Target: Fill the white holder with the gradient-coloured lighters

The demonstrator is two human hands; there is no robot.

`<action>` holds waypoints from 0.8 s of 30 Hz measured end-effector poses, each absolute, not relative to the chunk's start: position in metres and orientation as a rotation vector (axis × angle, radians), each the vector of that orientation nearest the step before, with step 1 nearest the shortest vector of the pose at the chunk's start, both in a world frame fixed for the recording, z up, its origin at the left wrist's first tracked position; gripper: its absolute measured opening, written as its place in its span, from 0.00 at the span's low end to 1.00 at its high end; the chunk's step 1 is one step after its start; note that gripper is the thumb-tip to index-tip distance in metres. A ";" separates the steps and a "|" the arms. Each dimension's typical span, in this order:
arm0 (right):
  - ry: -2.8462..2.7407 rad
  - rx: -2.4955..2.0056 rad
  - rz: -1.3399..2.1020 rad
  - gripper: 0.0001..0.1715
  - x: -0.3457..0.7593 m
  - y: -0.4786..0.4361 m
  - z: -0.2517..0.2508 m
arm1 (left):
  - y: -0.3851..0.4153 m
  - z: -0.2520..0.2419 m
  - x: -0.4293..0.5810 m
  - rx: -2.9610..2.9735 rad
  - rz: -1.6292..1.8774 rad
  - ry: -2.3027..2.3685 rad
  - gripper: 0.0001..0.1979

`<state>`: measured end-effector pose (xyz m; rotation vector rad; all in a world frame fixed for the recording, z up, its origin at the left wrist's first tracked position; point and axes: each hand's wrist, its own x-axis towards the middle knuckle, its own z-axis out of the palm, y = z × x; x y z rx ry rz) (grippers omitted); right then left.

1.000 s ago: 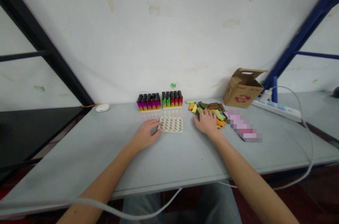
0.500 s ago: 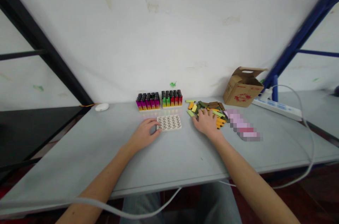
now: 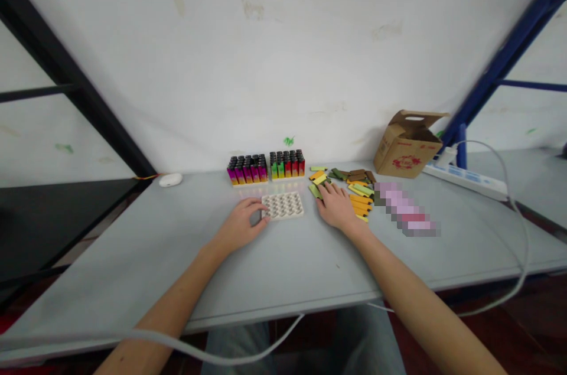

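A white tray with rows of holes [image 3: 283,206] lies on the table in front of me. My left hand [image 3: 241,224] grips its left end between thumb and fingers. To the right is a loose heap of lighters in yellow, orange, green and brown [image 3: 361,204]. Resting on the heap's left part, my right hand [image 3: 336,206] has its fingers stretched out over green and yellow lighters. What lies under its palm is hidden. Behind the tray stand two filled trays of upright lighters, one purple and orange [image 3: 247,170], the other green and red [image 3: 287,165].
An open cardboard box [image 3: 405,147] stands at the back right by a white power strip [image 3: 469,180]. A blurred-out pink patch [image 3: 405,209] lies right of the heap. A small white object [image 3: 170,179] sits at the back left. A white cable [image 3: 525,245] hangs at the right.
My right hand has moved left and slightly toward me over the heap, shifting some lighters and uncovering orange ones. My left hand stays on the tray.
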<state>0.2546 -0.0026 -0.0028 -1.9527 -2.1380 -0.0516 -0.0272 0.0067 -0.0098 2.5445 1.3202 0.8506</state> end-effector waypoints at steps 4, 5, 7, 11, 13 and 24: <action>-2.164 -1.940 0.003 0.29 0.270 0.005 -0.004 | 0.006 -0.009 -0.028 2.557 0.825 1.305 0.14; -2.150 -1.950 -0.002 0.29 0.272 0.006 -0.004 | 0.005 -0.008 -0.028 2.559 0.825 1.307 0.14; -2.112 -1.957 -0.037 0.28 0.276 0.007 -0.003 | 0.005 -0.007 -0.028 2.568 0.840 1.316 0.16; -2.135 -1.819 -0.098 0.29 0.273 0.006 -0.001 | 0.005 -0.006 -0.029 2.585 0.831 1.328 0.31; -2.182 -1.739 -0.096 0.28 0.269 0.006 -0.002 | 0.006 -0.007 -0.030 2.604 0.776 1.318 0.34; -2.166 -1.555 -0.164 0.20 0.265 0.008 -0.010 | 0.010 -0.014 -0.030 2.651 0.749 1.297 0.31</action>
